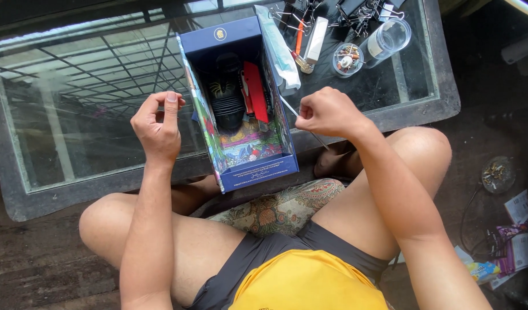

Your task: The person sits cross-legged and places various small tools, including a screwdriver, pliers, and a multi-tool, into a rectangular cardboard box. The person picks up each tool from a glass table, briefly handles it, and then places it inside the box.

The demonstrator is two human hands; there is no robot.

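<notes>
We look down at a glass worktop (74, 115) with a dark frame, and our two bare legs are folded near it.

On the left, our left hand (158, 125) is raised over the glass, just beside the left wall of the box. The thumb and the fingers meet in a pinch, so the grip is together; we cannot tell if something small is between the fingertips.

In the middle an open blue box (258, 172) lies on the near edge of the worktop. Its inside is printed with many colours. In it we see a black ridged object (226, 100) and, touching it on the right, a red flat piece (256, 92).

Right of the box, our right hand (328, 112) is closed as a fist, and the grip is clamped on a thin metal rod (288, 107). One end of the rod points to the right wall of the box, and the other end comes out under the hand.

Far on the right of the worktop there are a white folded cloth (278, 51), black binder clips (356, 14), a small round container (347, 58) with little parts, and a clear jar (387, 39) lying on its side.
</notes>
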